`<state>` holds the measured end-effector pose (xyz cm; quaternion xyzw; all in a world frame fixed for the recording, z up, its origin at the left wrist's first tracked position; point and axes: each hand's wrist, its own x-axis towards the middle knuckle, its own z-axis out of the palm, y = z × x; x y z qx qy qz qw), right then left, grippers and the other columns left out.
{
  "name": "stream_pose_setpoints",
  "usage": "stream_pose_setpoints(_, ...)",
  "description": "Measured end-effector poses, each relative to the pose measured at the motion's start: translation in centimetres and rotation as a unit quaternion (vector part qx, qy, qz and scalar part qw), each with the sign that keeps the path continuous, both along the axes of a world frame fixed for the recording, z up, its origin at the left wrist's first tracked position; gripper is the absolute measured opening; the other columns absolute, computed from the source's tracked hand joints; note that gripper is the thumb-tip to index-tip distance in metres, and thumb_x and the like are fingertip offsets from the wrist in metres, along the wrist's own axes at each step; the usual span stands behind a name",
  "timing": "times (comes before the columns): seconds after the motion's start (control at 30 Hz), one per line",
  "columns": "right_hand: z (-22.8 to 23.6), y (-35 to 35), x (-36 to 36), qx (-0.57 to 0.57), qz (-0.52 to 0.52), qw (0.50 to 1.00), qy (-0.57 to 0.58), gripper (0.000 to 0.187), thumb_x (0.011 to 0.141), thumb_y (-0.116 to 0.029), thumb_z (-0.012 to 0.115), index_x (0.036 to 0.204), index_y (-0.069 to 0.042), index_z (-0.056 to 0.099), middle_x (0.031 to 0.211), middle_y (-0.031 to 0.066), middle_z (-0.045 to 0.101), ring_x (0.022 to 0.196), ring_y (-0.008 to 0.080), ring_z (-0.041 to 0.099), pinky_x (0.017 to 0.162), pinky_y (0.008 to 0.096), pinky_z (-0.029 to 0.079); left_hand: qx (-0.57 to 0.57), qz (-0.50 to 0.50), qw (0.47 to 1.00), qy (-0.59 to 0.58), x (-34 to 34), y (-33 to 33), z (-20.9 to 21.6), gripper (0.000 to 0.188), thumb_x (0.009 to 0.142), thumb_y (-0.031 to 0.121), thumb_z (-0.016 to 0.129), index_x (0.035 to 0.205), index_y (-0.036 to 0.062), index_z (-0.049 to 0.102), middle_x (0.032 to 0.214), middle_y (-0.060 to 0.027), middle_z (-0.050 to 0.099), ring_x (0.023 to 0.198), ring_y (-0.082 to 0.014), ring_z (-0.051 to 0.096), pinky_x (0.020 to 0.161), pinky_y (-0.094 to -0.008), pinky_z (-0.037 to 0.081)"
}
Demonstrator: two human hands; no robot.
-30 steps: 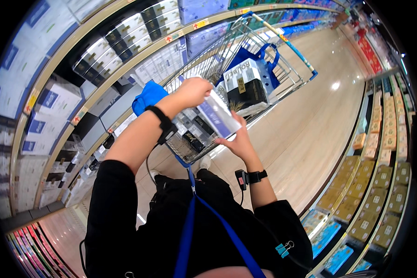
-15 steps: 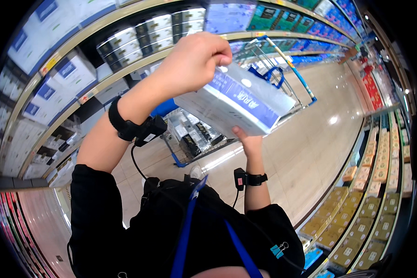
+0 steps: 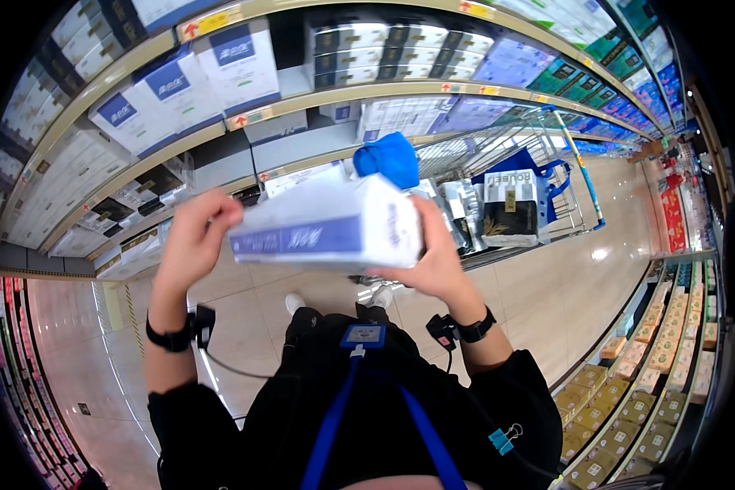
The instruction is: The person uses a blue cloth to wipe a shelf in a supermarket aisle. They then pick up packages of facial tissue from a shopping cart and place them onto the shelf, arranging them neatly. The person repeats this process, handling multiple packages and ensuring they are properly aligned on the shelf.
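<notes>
A white, plastic-wrapped tissue pack point(image 3: 302, 224) with a purple-blue band is held level in front of my body, slightly blurred. My right hand point(image 3: 437, 257) grips its right end, thumb below and fingers on the far side. At the left end is my left hand point(image 3: 196, 241), its fingers curled into a pinch against the wrapper's edge; motion blur softens the exact contact. Just beyond the pack stands a shopping cart point(image 3: 580, 175) with blue-and-yellow edging. Inside it lie a black-and-white pack point(image 3: 510, 208) and several silvery packs point(image 3: 463, 212).
A bright blue, rounded thing point(image 3: 388, 159) sits at the cart's near left end. Shelves point(image 3: 318, 102) of boxed and wrapped paper goods run along the far side. Lower shelving point(image 3: 612, 408) with gold packs curves along the right. Tiled floor point(image 3: 514, 306) lies between them.
The pack has swung left and lies level instead of slanting. My left hand has dropped from above it to its left end. The view has turned, showing more of the cart and shelves.
</notes>
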<state>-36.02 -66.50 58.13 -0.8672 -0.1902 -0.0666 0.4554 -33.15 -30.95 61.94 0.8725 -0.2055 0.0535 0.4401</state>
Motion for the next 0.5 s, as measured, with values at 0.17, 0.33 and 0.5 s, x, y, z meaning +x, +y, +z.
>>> stream_pose_setpoints(0.17,-3.1,9.0,0.8,-0.061,0.069,0.996,-0.004,0.087,0.052,-0.027,0.092,0.124,-0.003,0.049,0.109,0.0172,0.054,0.101,0.0371,0.053,0.089,0.0428,0.042,-0.166,0.217,0.947,0.165,-4.6,12.6,-14.8,0.014,0.098,0.017,0.056,0.102,0.0040,0.060,0.087,-0.0019,0.062,0.070,-0.0098,0.053,0.065,-0.0241,0.042)
stream_pose_setpoints(0.33,-4.2,14.6,4.1,-0.054,0.132,0.988,-0.055,0.080,0.053,-0.029,0.089,0.119,-0.002,0.054,0.107,0.0161,0.057,0.103,0.0371,0.054,0.094,0.0463,0.040,-0.188,0.232,0.868,0.396,-9.7,21.1,-29.4,0.031,0.097,0.022,0.059,0.124,0.0064,0.054,0.108,-0.0054,0.063,0.089,-0.0140,0.062,0.076,-0.0290,0.048)
stream_pose_setpoints(0.5,-6.0,16.8,9.6,-0.063,0.155,0.985,-0.034,0.075,0.058,-0.025,0.086,0.124,-0.007,0.055,0.121,0.0140,0.058,0.120,0.0363,0.051,0.107,0.0535,0.034,-0.167,0.159,0.890,0.394,-7.9,16.0,-30.4,0.053,0.092,0.016,0.066,0.140,0.0034,0.046,0.134,-0.0091,0.054,0.124,-0.0225,0.050,0.104,-0.0358,0.042)
